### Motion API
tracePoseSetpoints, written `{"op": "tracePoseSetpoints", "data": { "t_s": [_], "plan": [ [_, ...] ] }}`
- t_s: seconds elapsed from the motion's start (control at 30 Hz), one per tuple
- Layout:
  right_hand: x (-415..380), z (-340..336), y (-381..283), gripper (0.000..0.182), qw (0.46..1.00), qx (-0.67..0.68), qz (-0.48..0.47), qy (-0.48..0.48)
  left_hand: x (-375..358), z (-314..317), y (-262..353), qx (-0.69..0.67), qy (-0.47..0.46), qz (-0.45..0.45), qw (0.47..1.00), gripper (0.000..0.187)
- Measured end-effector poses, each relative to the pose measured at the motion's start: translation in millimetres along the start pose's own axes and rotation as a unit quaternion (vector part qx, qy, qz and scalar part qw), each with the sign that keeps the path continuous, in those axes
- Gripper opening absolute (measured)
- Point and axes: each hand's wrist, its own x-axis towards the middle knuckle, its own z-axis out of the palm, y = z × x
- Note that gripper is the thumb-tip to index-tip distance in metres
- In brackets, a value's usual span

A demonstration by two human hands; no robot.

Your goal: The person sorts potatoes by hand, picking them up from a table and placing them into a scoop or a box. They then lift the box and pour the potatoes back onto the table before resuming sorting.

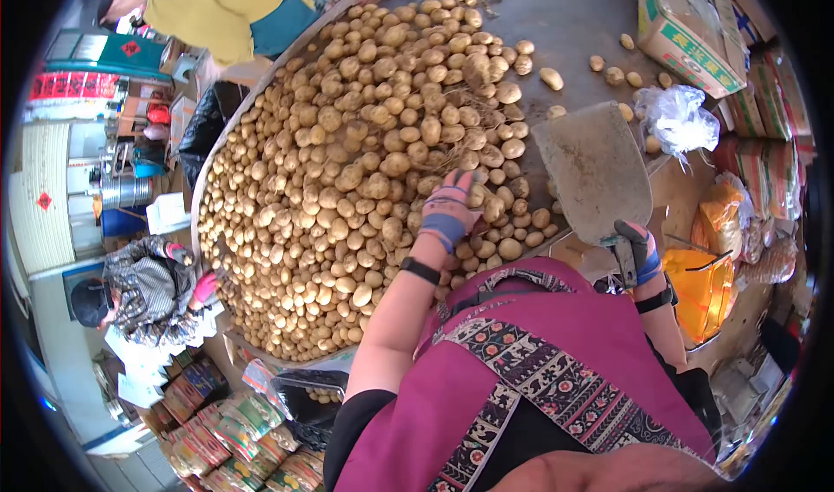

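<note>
A large heap of potatoes (347,175) spreads across the table beyond my body. My left hand (447,210), in a pink and blue-grey glove, lies on the near right side of the heap. Its fingers are stretched out and apart from the thumb, touching the potatoes; part of the fingertips is hidden among them. My right hand (641,253), in a dark and blue glove, is wrapped round the short handle of a flat shovel (595,175). The shovel's broad, dirt-covered blade points away from me beside the heap.
Loose potatoes, a cardboard box (691,32) and a crumpled plastic bag (678,118) are at the far right. An orange bag (698,292) stands right of me. One person (152,288) reaches toward the heap from the left; another person (217,10) stands at the far side.
</note>
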Motion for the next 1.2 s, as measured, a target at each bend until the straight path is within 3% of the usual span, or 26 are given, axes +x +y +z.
{"op": "tracePoseSetpoints", "data": {
  "t_s": [0.07, 0.1, 0.13, 0.17, 0.2, 0.23, 0.3, 0.33, 0.37, 0.4, 0.47, 0.5, 0.6, 0.63, 0.7, 0.73, 0.77, 0.8, 0.83, 0.9, 0.93, 0.97, 1.03, 1.1, 1.17, 1.2],
  "plan": [
    [-18, 9, -9, 0.024, 1.000, 0.007, -0.016, 0.006, 4, -10, -5, -0.167, 0.056, 0.001, 0.984, 0.082],
    [-25, 12, -9, 0.028, 1.000, 0.006, -0.026, 0.007, 7, -14, 4, -0.160, 0.048, 0.010, 0.986, 0.082],
    [-26, -2, -3, 0.035, 0.999, -0.019, -0.029, -0.005, 8, -17, 15, -0.394, -0.036, 0.064, 0.916, 0.083],
    [-26, -9, 4, 0.035, 1.000, -0.008, -0.030, -0.001, 8, -28, 28, -0.601, -0.117, 0.108, 0.783, 0.085],
    [-25, -13, 9, 0.036, 0.999, -0.019, -0.019, -0.021, 13, -51, 47, -0.589, -0.209, 0.159, 0.764, 0.083],
    [-26, -16, 13, 0.037, 0.999, -0.030, -0.010, -0.040, 24, -56, 57, -0.556, -0.213, 0.209, 0.775, 0.083],
    [-34, -6, 15, 0.039, 0.998, -0.002, -0.034, -0.047, 57, -71, 66, -0.449, -0.145, 0.149, 0.869, 0.080],
    [-37, -8, 19, 0.040, 0.999, -0.005, -0.016, -0.036, 84, -70, 58, -0.256, -0.062, -0.001, 0.965, 0.075],
    [-38, -9, 22, 0.041, 1.000, -0.008, 0.003, -0.025, 89, -95, 78, -0.088, 0.049, -0.025, 0.995, 0.071],
    [-39, -10, 24, 0.041, 1.000, 0.000, -0.003, -0.018, 110, -108, 73, -0.076, 0.074, 0.061, 0.993, 0.066],
    [-45, -12, 28, 0.035, 0.999, -0.016, -0.035, 0.021, 153, -107, 63, 0.013, 0.153, 0.071, 0.986, 0.065],
    [-47, -11, 28, 0.033, 0.998, -0.026, -0.050, 0.040, 186, -101, 47, 0.040, 0.141, 0.104, 0.984, 0.071],
    [-49, -7, 24, 0.024, 0.989, 0.142, -0.024, 0.034, 203, -111, 71, 0.232, 0.000, -0.028, 0.972, 0.087],
    [-50, -9, 24, 0.024, 0.988, 0.146, -0.028, 0.039, 205, -112, 73, 0.232, 0.008, -0.020, 0.972, 0.086],
    [-51, -14, 25, 0.016, 0.994, -0.018, -0.084, 0.062, 212, -107, 53, 0.067, 0.070, 0.026, 0.995, 0.078],
    [-50, -15, 27, 0.016, 0.994, -0.011, -0.086, 0.068, 208, -106, 47, -0.207, 0.037, 0.013, 0.978, 0.072],
    [-48, -16, 28, 0.014, 0.978, -0.121, -0.165, 0.047, 225, -74, 15, -0.598, -0.028, 0.059, 0.799, 0.066],
    [-46, -18, 30, 0.013, 0.943, -0.231, -0.239, 0.024, 200, -90, 30, -0.742, -0.154, 0.036, 0.652, 0.063],
    [-43, -21, 33, 0.013, 0.945, -0.226, -0.236, 0.025, 169, -107, 44, -0.843, -0.267, 0.006, 0.467, 0.060],
    [-34, -25, 38, 0.014, 0.997, -0.035, -0.068, 0.033, 127, -127, 79, -0.854, -0.261, 0.046, 0.448, 0.060],
    [-33, -25, 40, 0.014, 0.995, -0.053, -0.078, 0.035, 109, -130, 92, -0.864, -0.253, 0.090, 0.425, 0.062],
    [-33, -22, 39, 0.014, 0.995, -0.052, -0.083, 0.033, 93, -129, 101, -0.862, -0.254, 0.095, 0.428, 0.062],
    [-34, -13, 32, 0.014, 0.997, 0.054, -0.034, 0.032, 69, -126, 117, -0.805, -0.172, 0.149, 0.548, 0.069],
    [-39, -3, 21, 0.014, 0.996, 0.078, -0.036, 0.008, 53, -128, 132, -0.730, -0.167, 0.263, 0.608, 0.073],
    [-42, -6, 28, 0.014, 0.993, 0.110, -0.040, -0.009, 45, -126, 139, -0.705, -0.202, 0.263, 0.627, 0.066],
    [-36, -16, 43, 0.014, 0.988, -0.030, -0.144, -0.040, 31, -131, 152, -0.671, -0.180, 0.255, 0.673, 0.067]
  ]
}}
